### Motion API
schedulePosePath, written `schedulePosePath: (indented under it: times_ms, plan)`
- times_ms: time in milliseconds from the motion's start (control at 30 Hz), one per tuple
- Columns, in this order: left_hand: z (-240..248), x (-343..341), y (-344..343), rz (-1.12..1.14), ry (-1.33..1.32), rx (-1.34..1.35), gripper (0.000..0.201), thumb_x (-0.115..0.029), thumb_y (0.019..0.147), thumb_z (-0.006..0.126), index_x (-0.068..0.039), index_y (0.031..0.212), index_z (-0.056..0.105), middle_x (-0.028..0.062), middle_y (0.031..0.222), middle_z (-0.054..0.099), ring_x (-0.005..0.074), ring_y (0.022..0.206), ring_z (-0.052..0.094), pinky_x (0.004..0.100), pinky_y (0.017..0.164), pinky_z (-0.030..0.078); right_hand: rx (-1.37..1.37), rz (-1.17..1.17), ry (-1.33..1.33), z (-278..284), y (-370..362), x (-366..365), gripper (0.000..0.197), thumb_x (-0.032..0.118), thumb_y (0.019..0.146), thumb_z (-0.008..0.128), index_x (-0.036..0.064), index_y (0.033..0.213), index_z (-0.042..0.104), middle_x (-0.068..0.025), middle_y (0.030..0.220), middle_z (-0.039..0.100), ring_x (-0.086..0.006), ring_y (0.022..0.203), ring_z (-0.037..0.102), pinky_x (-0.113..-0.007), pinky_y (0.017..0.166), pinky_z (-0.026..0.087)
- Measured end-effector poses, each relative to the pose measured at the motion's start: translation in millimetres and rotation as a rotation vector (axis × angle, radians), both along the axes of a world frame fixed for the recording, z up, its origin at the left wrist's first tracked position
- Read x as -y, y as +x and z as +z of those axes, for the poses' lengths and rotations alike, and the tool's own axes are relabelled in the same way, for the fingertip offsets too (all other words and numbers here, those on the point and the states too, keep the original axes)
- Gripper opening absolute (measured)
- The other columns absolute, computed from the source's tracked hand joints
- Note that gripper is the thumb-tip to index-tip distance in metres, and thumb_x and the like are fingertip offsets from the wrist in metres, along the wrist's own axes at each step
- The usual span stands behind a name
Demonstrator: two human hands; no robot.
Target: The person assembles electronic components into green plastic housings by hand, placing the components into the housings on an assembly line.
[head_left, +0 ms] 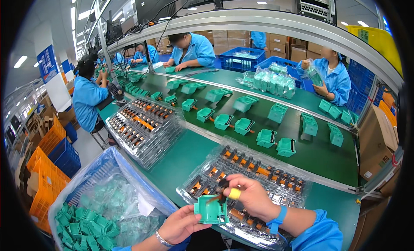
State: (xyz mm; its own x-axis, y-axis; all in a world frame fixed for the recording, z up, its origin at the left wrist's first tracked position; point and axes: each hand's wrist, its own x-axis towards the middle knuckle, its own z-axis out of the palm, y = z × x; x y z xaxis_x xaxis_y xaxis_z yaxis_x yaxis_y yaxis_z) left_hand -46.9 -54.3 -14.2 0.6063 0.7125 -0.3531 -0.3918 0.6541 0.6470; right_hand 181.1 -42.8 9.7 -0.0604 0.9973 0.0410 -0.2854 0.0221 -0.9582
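Observation:
My left hand grips a green plastic housing by its left and lower side, over the near edge of the bench. Between the fingertips of my right hand is a small black part with some orange on it, at the housing's upper right edge. Blur hides its exact shape and whether it touches the housing. One finger of that hand wears a yellow cover, and a blue strap circles the wrist. Under my right hand lies a clear blister tray with rows of black and orange parts.
Left of it stands a stack of similar clear trays. A lined bin of green pieces is at lower left. Green housings stand in rows on the dark green conveyor. Co-workers in blue sit across and left. A metal rail crosses overhead.

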Motion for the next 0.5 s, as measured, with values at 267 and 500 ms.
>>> schedulePosePath:
  times_ms: [267, 500]
  plan:
    - [-0.1, 1.4, -3.7, 0.154, 0.046, -0.066, 0.022, -0.003, 0.088, 0.052, 0.001, 0.108, 0.043, 0.0147, 0.113, 0.053, 0.0257, 0.105, 0.056, 0.0451, 0.092, 0.047, -0.242, 0.076, -0.089, -3.6, 12.7, -11.9, 0.019, 0.004, 0.083, 0.062, 0.0003, 0.101, 0.056, -0.007, 0.093, 0.059, -0.0133, 0.08, 0.06, -0.025, 0.069, 0.048]
    - [-2.7, 3.8, -0.1, 0.237, 0.104, -0.08, 0.019, -0.002, 0.088, 0.054, -0.002, 0.104, 0.046, 0.0138, 0.112, 0.054, 0.0248, 0.102, 0.058, 0.044, 0.088, 0.049, -0.573, 0.388, -0.189, -11.7, 12.7, -15.9, 0.034, 0.006, 0.09, 0.052, -0.0018, 0.122, 0.045, -0.0143, 0.117, 0.05, -0.0231, 0.1, 0.057, -0.034, 0.089, 0.048]
